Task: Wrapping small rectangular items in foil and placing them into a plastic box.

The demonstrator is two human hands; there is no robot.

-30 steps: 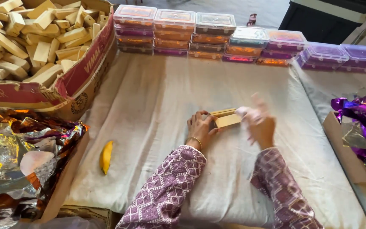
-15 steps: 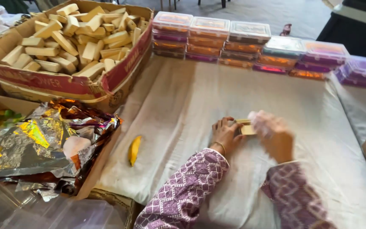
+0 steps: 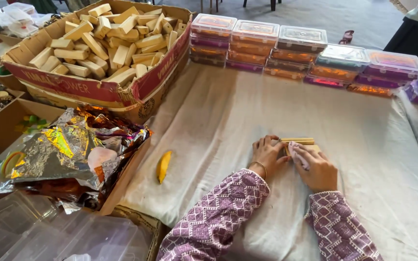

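Observation:
Both my hands rest on the white cloth [image 3: 364,130] over a small flat wooden block [image 3: 300,141]. My left hand [image 3: 267,155] grips the block's left end with curled fingers. My right hand [image 3: 315,166] presses down on it from the right, with a bit of pale cloth or paper under the fingers. Only the block's far edge shows between the hands. Patterned purple sleeves cover both forearms.
A big cardboard box [image 3: 97,89] heaped with pale wooden blocks stands at the back left. Stacked lidded plastic containers [image 3: 301,50] line the far edge. A small yellow piece [image 3: 163,166] lies left of my hands. Crumpled foil wrap [image 3: 68,150] fills a box at the left.
My hands have lowered the block onto the cloth and closed over it. The view has swung left, so the hands now sit further right in frame.

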